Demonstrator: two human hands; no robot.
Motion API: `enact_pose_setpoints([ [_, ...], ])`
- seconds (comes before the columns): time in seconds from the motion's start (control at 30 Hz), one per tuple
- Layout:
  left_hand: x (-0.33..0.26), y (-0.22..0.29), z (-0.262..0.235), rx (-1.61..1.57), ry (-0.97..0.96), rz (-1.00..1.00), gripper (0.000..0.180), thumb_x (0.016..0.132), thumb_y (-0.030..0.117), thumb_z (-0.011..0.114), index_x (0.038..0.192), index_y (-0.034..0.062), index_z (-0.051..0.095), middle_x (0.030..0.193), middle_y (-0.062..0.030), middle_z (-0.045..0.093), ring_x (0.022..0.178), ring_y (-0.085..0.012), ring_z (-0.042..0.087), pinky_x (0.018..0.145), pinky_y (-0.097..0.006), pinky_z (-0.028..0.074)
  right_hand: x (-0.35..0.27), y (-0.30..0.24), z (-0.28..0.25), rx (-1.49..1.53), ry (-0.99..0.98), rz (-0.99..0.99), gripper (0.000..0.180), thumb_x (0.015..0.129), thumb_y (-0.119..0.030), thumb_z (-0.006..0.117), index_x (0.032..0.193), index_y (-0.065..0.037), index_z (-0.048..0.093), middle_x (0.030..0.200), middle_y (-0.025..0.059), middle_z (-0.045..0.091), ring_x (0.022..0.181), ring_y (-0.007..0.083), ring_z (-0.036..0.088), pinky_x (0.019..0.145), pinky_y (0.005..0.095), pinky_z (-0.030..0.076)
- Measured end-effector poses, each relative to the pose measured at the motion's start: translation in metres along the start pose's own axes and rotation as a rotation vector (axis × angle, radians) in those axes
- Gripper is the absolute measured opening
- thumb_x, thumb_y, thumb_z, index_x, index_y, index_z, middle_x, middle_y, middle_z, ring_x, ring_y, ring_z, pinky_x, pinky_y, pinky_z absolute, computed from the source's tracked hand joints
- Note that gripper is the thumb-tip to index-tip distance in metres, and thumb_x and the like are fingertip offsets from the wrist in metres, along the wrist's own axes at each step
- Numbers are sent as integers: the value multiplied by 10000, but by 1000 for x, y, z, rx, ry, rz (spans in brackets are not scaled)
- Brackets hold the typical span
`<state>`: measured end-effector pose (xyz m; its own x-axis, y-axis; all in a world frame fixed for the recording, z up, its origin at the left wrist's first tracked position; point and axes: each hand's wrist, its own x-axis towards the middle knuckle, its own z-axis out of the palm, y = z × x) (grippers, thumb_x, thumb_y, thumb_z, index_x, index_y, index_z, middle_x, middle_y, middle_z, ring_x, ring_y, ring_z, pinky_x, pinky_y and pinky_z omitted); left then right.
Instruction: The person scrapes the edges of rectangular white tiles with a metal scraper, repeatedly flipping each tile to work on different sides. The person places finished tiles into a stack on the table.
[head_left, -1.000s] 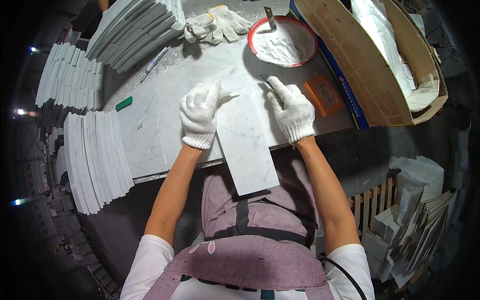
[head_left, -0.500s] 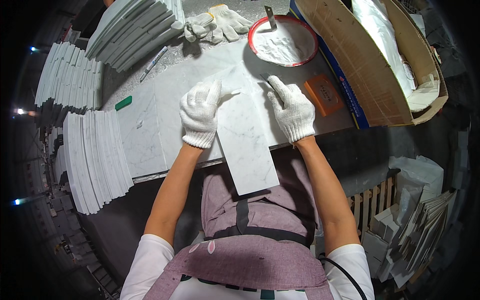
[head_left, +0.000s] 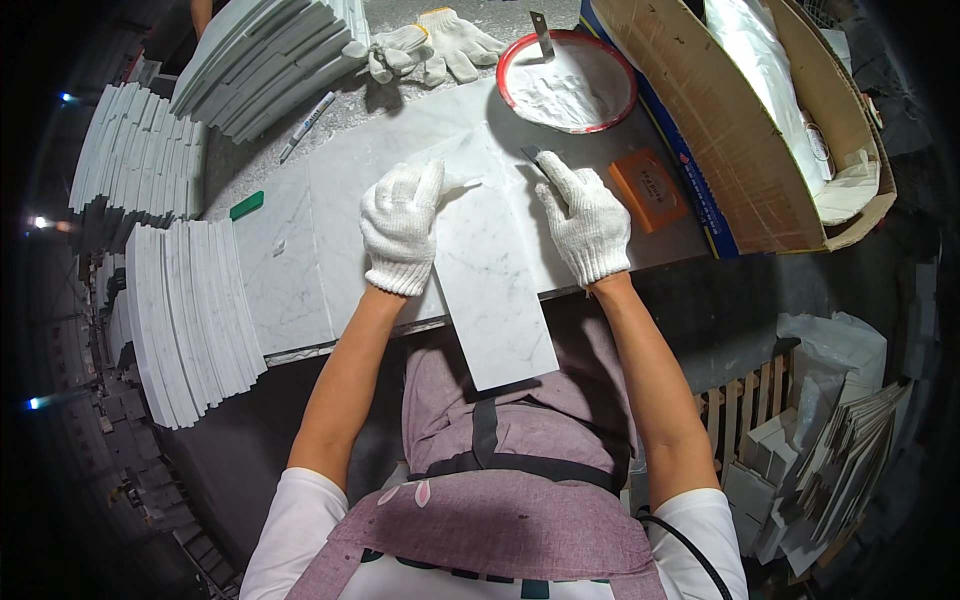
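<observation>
Workbench (head_left: 330,150): one tile (head_left: 490,290), two hands.

Under both hands lies a smooth white marble tile (head_left: 490,290) with grey veins. The left hand (head_left: 400,228) and right hand (head_left: 585,222) wear knitted white cotton gloves. Right of them, brown matt cardboard box (head_left: 740,150).

Your gloved left hand (head_left: 402,232) presses flat on the white marble tile (head_left: 490,275); your right hand (head_left: 585,220) holds a scraper (head_left: 533,157) at its edge.
</observation>
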<state>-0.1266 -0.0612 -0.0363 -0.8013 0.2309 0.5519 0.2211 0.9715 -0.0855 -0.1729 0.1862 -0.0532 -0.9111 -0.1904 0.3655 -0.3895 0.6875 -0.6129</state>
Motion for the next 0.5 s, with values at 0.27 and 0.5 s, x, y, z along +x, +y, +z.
enact_pose_setpoints([
  [0.27,0,-1,-2,-12,-17,-1,475,847,107,729,1317,98,667,1184,-78,696,1132,-295,615,964,-441,455,0,0,1,8,6,2,349,932,-300,706,1278,-272,670,912,54,666,786,257,684,669,401,551],
  [0.5,-1,1,-1,1,-12,-15,467,850,114,729,1314,107,670,1182,-74,697,1135,-296,615,970,-441,453,1,-2,-2,12,-2,7,353,928,-277,721,1278,-248,694,924,63,687,800,255,691,685,379,554],
])
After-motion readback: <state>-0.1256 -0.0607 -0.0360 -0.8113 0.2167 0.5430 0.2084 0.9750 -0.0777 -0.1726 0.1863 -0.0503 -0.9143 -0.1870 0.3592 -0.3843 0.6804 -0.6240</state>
